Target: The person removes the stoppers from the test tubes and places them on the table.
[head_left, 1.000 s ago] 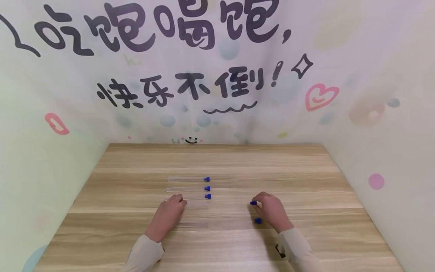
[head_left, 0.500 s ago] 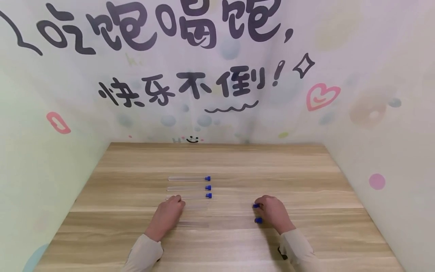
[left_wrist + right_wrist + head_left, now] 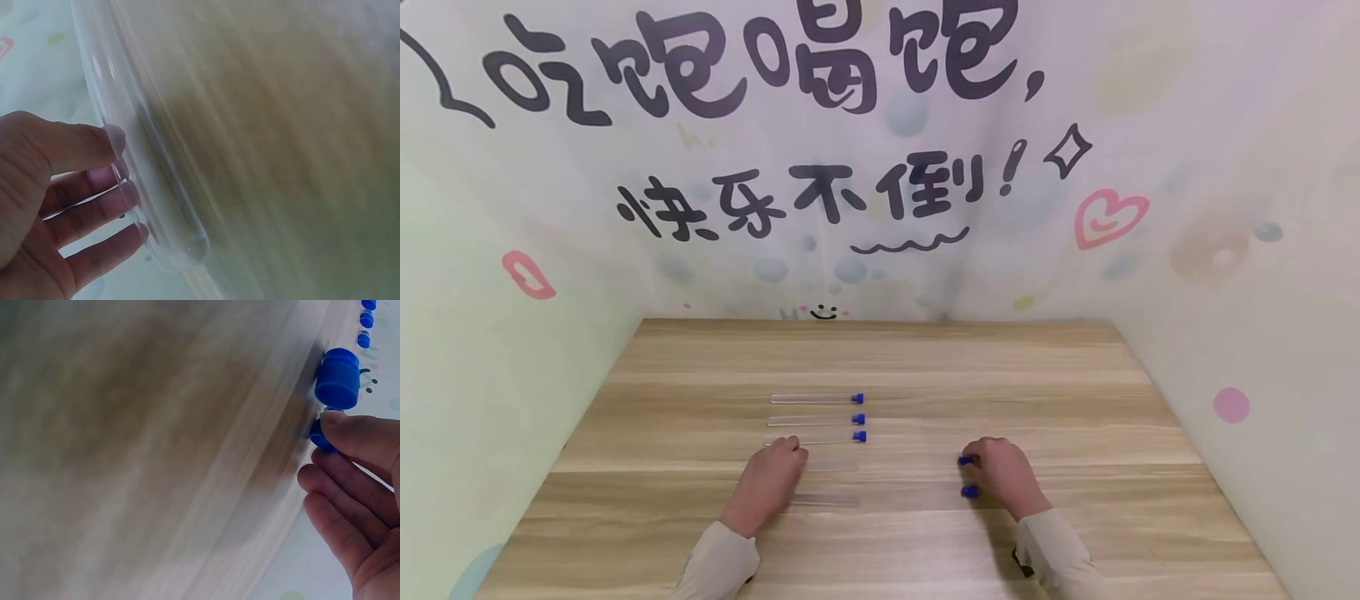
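Observation:
On the table's left side, my left hand (image 3: pixel 771 483) lies over the rounded end of a clear test tube (image 3: pixel 833 466), thumb and fingers appearing to pinch it. In the left wrist view another clear tube (image 3: pixel 165 206) stands large in front of the fingertips and partly blurs the contact. A blue cap (image 3: pixel 965 460) is pinched between thumb and finger of my right hand (image 3: pixel 1006 473). Just nearer lies a second blue cap (image 3: pixel 970 492), large in the right wrist view. Past the left hand lie three tubes with blue caps on, such as the middle one (image 3: pixel 808 421).
A wooden table (image 3: pixel 910 358) carries everything, with printed white walls (image 3: pixel 880 275) at its back and sides. An uncapped tube (image 3: pixel 827 501) lies nearest the person. Bare wood separates the tubes from the loose caps.
My right hand has drawn the pinched cap slightly nearer and to the right. The left hand stays nearly in place; the tube by it shows slightly nearer the person.

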Tool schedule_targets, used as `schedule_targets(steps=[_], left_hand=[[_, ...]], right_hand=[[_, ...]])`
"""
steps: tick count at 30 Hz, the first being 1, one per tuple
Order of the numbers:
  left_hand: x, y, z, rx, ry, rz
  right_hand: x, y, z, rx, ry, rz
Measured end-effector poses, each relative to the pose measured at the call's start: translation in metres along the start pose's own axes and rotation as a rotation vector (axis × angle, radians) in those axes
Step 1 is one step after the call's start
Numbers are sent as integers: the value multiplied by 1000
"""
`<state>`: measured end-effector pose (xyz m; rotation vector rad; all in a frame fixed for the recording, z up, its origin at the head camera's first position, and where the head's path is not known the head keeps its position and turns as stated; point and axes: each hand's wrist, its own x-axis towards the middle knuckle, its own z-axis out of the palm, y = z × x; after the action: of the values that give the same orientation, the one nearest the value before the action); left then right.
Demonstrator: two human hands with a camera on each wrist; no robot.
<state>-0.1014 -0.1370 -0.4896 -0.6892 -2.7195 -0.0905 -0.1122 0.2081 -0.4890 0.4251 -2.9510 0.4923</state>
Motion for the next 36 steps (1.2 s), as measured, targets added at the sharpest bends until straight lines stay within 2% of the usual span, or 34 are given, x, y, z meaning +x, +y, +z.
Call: schedule_targets(steps=[8, 15, 24, 36], left_hand=[[-1, 0, -1, 18, -23, -17], [-1, 1, -3, -10, -38, -21], [-1, 0, -4, -5, -27, -17], [1, 0, -7, -3, -12, -36]], right_hand=[[1, -2, -3, -10, -36, 14], [1, -5, -5, -16, -55, 3], [2, -5, -7, -11, -72, -13], [2, -2, -7, -19, -61, 30]])
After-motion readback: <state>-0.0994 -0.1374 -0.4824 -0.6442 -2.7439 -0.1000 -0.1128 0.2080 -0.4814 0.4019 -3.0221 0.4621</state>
